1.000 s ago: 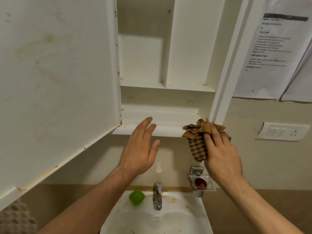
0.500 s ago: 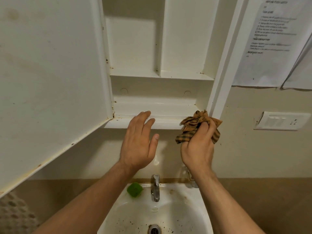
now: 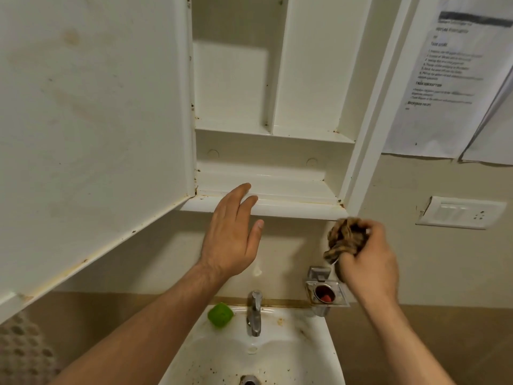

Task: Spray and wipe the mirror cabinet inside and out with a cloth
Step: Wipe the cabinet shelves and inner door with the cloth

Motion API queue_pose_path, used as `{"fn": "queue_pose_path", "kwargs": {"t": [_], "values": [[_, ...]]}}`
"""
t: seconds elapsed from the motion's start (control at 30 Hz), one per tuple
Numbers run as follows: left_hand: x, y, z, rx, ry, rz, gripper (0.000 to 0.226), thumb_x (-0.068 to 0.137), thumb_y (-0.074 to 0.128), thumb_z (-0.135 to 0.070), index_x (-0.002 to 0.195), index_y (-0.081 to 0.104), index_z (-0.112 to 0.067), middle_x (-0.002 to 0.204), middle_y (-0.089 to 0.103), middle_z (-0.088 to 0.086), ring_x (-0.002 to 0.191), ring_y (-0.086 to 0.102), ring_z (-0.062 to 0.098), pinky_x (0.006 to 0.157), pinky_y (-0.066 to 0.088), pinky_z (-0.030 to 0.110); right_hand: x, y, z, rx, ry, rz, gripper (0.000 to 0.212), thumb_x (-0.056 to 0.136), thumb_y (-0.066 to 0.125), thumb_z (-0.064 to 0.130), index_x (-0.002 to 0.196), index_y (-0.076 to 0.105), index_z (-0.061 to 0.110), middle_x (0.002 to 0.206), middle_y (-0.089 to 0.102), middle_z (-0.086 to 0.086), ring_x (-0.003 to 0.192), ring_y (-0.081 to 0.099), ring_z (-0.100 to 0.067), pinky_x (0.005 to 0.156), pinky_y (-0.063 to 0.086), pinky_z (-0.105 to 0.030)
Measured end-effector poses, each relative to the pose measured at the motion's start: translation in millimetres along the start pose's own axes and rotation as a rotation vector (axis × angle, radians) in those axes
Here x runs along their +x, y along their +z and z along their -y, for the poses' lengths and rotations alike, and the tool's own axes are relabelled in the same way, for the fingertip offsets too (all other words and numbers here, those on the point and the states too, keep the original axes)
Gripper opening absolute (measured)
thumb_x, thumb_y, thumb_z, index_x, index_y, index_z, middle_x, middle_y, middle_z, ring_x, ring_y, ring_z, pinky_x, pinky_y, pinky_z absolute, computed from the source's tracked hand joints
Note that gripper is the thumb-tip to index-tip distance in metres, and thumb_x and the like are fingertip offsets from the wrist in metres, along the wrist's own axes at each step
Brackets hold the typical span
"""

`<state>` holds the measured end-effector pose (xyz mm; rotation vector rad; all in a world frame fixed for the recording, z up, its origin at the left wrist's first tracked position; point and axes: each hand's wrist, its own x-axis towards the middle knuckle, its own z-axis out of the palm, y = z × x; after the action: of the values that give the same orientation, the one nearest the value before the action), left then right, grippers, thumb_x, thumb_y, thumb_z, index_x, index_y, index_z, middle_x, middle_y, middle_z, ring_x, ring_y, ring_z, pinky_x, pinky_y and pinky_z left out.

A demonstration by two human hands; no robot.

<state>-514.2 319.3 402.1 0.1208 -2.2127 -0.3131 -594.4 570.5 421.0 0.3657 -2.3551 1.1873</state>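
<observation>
You're holding your left hand (image 3: 230, 234) up flat, fingers straight and together, thumb out to the side, nothing in it. Its fingertips are overlapping the front lip of the bottom ledge (image 3: 294, 210) of the mirror cabinet (image 3: 308, 79); can't tell if they're actually touching it. Your right hand (image 3: 367, 262) is gripping the cloth (image 3: 345, 238), fingers curled round it, brown checked fabric bunched into a wad sticking out past the knuckles. The cloth is sitting just below the right end of that ledge, near the cabinet's right corner; it's motion-blurred, so contact with the underside isn't readable. The cabinet door (image 3: 91, 120) is hanging wide open to the left, inner face toward you, showing yellowish stains. Inside, a vertical divider (image 3: 274, 79) is splitting the upper space into two bays above a shelf (image 3: 277, 138). Below, a tap (image 3: 255, 312) is standing over a speckled basin (image 3: 291, 354), a green scrubber (image 3: 220, 315) is lying on the rim just left of the tap, and a metal wall holder (image 3: 327, 294) is sitting under your right hand. Printed sheets (image 3: 449, 79) and a switch plate (image 3: 460, 213) are showing on the wall to the right.
</observation>
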Motion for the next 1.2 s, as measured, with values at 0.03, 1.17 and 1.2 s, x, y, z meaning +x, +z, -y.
{"fn": "queue_pose_path", "kwargs": {"t": [0.03,1.17,1.2], "values": [[0.5,0.7,-1.0,0.009,-0.001,-0.001,0.048,0.102,0.046,-0.038,0.144,0.047,-0.014,0.162,0.033,0.005,0.149,0.032,0.024,0.121,0.032,0.044,10.7,-5.7,4.0,-0.012,-0.056,-0.073,0.053,0.080,0.063,0.008,0.127,0.051,0.030,0.112,0.062,0.003,0.089,0.058,-0.020,0.074,0.043,-0.032],[-4.1,2.0,-4.6,0.053,-0.013,-0.023,0.049,0.102,0.047,-0.038,0.144,0.047,-0.013,0.162,0.032,0.008,0.150,0.029,0.026,0.123,0.030,0.047,32.8,-44.8,26.7,-0.623,-0.276,0.429,0.028,0.088,0.052,0.034,0.116,0.058,0.030,0.071,0.071,0.007,0.064,0.070,-0.015,0.063,0.061,-0.037],[-3.8,2.9,-4.5,0.060,-0.007,-0.025,0.049,0.102,0.047,-0.038,0.144,0.048,-0.013,0.162,0.033,0.009,0.150,0.029,0.026,0.123,0.030,0.047,16.5,-45.8,11.0,-0.515,-0.244,0.407,0.035,0.086,0.056,0.029,0.120,0.056,0.030,0.074,0.072,0.006,0.067,0.071,-0.017,0.066,0.061,-0.038]]}}
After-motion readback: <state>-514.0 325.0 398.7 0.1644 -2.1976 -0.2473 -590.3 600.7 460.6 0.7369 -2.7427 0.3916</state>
